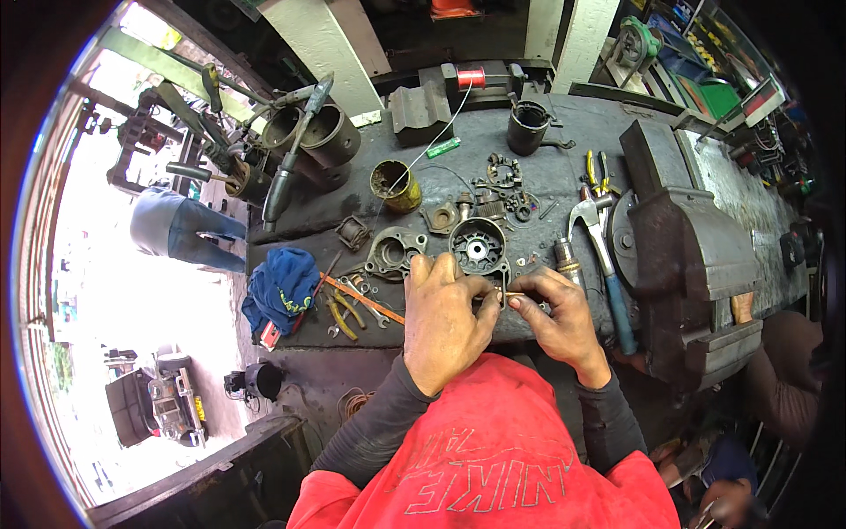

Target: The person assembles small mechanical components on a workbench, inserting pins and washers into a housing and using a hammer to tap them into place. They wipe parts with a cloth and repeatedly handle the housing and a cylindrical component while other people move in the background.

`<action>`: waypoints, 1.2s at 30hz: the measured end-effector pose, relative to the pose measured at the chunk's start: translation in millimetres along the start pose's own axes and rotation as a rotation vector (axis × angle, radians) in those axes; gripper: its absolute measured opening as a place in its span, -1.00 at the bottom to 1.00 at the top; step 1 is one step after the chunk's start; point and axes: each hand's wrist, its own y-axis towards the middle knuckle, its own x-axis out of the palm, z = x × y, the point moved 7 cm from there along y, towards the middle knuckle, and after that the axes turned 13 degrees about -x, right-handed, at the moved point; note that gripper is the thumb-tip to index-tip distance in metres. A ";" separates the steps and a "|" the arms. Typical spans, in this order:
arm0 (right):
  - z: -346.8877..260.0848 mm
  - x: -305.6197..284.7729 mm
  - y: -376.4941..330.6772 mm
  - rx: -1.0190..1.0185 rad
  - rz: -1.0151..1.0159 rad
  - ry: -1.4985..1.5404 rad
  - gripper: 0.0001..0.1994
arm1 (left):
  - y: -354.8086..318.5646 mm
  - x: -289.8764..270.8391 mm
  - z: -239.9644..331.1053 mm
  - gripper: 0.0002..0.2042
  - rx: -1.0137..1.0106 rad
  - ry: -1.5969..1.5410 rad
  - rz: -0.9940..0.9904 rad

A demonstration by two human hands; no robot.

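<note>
My left hand (445, 313) and my right hand (564, 317) meet at the near edge of the workbench. Between their fingertips is a thin, copper-coloured piece (511, 294), pinched from both sides; its exact kind is too small to make out. Just beyond the fingers lies a round, open metal housing (504, 242) with a slotted inner part. A cast metal flange (377, 263) with a large hole rests beyond my left hand. Right of the housing stands a cylindrical metal part (567, 257), and a hammer (601, 242) with a blue handle lies past it.
A big vise (683, 256) takes up the bench's right side. Pliers (342, 316), wrenches and a blue cloth (282, 286) lie at left. Farther back are a yellow can (407, 198), a dark pot (527, 132), small gears and a red wire spool (471, 78). People are at both sides.
</note>
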 end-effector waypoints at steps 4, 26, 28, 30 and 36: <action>-2.2 -1.0 0.7 0.000 -0.005 -0.005 -0.83 | -11.8 -14.5 -10.9 -0.68 -0.008 -0.139 0.137; 1.5 49.5 -47.2 0.404 0.304 0.229 -0.85 | -10.7 20.4 -45.4 -0.60 0.230 -0.347 -0.130; -0.6 52.3 -47.8 0.435 0.244 0.331 -0.84 | -7.3 15.8 -45.2 -0.61 0.249 -0.335 -0.180; 0.3 45.4 -44.5 0.468 0.152 0.442 -0.82 | -1.9 12.1 -45.4 -0.59 0.242 -0.319 -0.241; 96.2 -79.7 22.8 0.295 0.529 0.272 -0.77 | 6.1 7.2 -40.2 -0.60 0.305 -0.246 -0.363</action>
